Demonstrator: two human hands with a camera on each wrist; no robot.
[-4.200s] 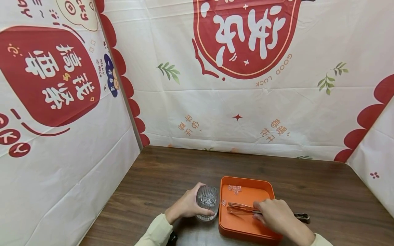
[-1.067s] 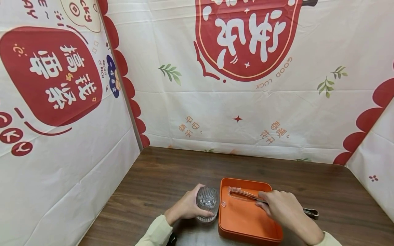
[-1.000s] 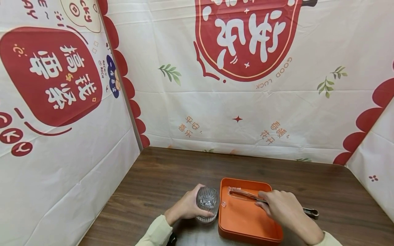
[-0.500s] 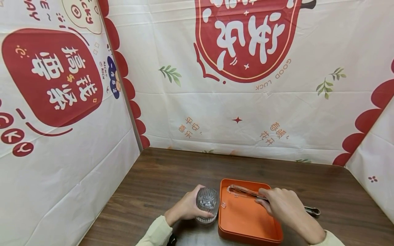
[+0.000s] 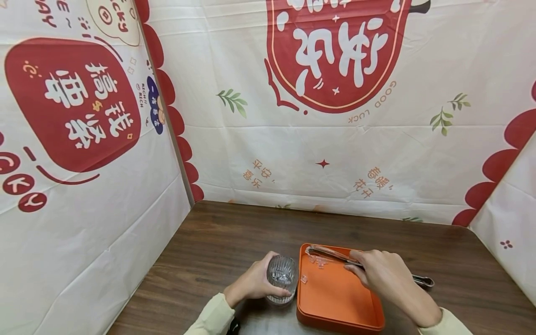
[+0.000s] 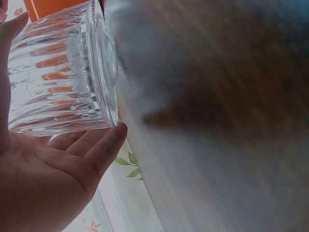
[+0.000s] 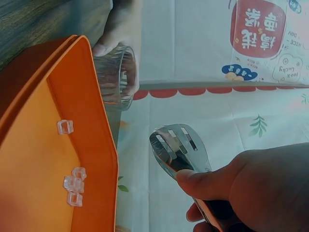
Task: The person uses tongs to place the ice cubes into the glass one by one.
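Note:
My left hand (image 5: 255, 280) grips a clear ribbed glass (image 5: 283, 273) that stands on the table against the left side of an orange tray (image 5: 341, 302). In the left wrist view the fingertips reach the base of the glass (image 6: 58, 82). My right hand (image 5: 385, 277) holds metal tongs (image 5: 331, 254) over the tray's back left part. The right wrist view shows their slotted end (image 7: 176, 145) raised above the rim; whether anything is pinched in it I cannot tell. Several small clear cubes (image 7: 74, 184) lie clustered in the tray, and a single cube (image 7: 65, 126) lies apart.
A dark wood table (image 5: 234, 228) carries the glass and the tray. White printed cloth (image 5: 268, 139) hangs behind the table, with another cloth panel (image 5: 138, 218) on the left side. Something black (image 5: 234, 325) shows beside the left sleeve.
The tongs first lay over the tray's middle, then reached the cube cluster at the back. Since then they have risen and shifted toward the back left. The left hand and glass keep their place.

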